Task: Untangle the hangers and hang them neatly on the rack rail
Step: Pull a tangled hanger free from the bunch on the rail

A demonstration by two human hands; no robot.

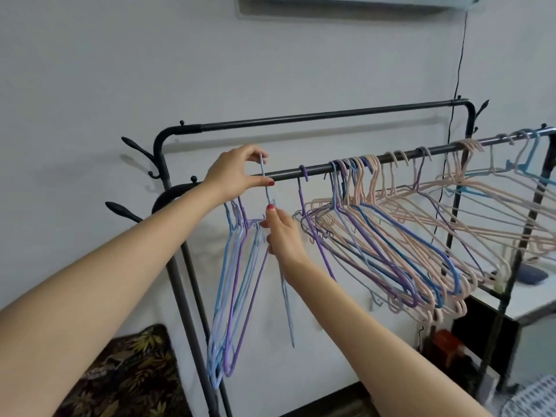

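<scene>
Pale wall backs a black rack [168,266]. At nine o'clock the left hand [233,173] has its fingers [264,182] pinched on a blue hook [263,173] lifted beside the rail [288,175], a bunch [237,281] dangling below. At centre the right hand [282,233] grips the bunch's necks. Toward three o'clock, hung hangers [391,236] still overlap and cross; I judge the job roughly half done.

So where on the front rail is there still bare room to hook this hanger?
Free: the front rail between the left hand and the lone purple hanger, then a short gap before the mixed cluster. From there rightward hooks crowd it, with only short gaps. The back rail is bare.
</scene>
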